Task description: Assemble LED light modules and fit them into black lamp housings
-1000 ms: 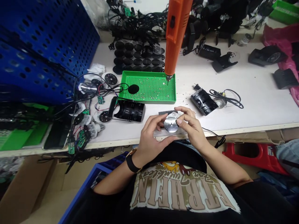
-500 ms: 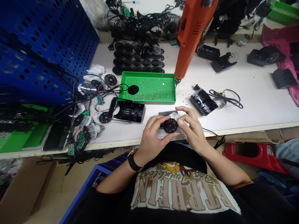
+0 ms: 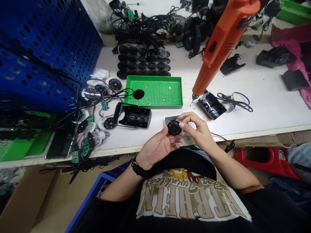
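Note:
A round black circuit board (image 3: 174, 127) with small light and coloured specks on its face is held at the table's front edge. My right hand (image 3: 198, 131) pinches its right side between thumb and fingers. My left hand (image 3: 157, 147) is turned palm up, its thumb at the board's left edge and its fingers curled beneath. Just behind the board lies a grey rectangular block (image 3: 170, 119), partly covered by it and by my right fingers. An orange electric screwdriver (image 3: 216, 48) hangs tip down beyond my hands, touched by neither.
A green perforated tray (image 3: 155, 106) holds scattered screws and a black disc. Black cylindrical housings (image 3: 137, 117) lie left of my hands and another housing (image 3: 211, 105) right. Wired boards (image 3: 104, 105) crowd the left beside a blue crate (image 3: 48, 48). Cables (image 3: 145, 29) heap up behind.
My left hand has rolled palm up, and the board has shifted slightly left and up. A whitish metal part behind the board is now out of sight. The screwdriver has swung right.

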The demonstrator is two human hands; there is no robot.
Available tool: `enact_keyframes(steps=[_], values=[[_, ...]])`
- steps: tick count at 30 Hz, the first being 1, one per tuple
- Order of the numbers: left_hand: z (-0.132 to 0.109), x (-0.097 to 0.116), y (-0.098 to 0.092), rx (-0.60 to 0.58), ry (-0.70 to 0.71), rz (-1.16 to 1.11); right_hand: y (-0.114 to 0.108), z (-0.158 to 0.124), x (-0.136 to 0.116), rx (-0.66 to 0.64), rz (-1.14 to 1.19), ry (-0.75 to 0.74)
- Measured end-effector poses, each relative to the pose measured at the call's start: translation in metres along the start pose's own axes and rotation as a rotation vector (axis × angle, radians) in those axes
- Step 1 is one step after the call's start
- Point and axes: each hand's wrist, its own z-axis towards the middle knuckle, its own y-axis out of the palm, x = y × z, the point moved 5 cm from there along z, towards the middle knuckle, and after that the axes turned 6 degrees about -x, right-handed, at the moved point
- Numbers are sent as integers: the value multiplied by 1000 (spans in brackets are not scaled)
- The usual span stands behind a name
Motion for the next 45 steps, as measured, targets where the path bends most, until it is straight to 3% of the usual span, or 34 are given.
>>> enact_keyframes(steps=[3, 5, 10, 12, 15, 18, 26, 31, 35, 39, 45], values=[[-2, -1, 3, -22, 20, 114, -2, 2, 1, 3, 18, 18], [-5, 2, 4, 11, 126, 291, -3, 2, 3, 3, 44, 42], [-25, 27, 8, 331, 671, 1031, -6, 3, 7, 14, 71, 80], [-31, 33, 17, 382, 840, 1315, -6, 3, 8, 11, 79, 90], [-31, 35, 29, 370, 941, 1593, -6, 3, 7, 4, 93, 96], [-29, 35, 36, 369, 976, 1717, -6, 2, 7, 5, 89, 91], [-27, 31, 44, 378, 1062, 1784, -2, -1, -7, 76, -83, -1], [-26, 29, 49, 363, 1101, 1783, 12, 1, -5, -35, 44, 137], [-26, 29, 50, 356, 1121, 1794, 13, 1, -4, -84, 104, 127], [-24, 30, 43, 357, 1025, 1654, 11, -1, -1, -60, 162, 161], [-12, 32, 28, 288, 759, 1178, 12, -4, -4, -64, 180, 169]])
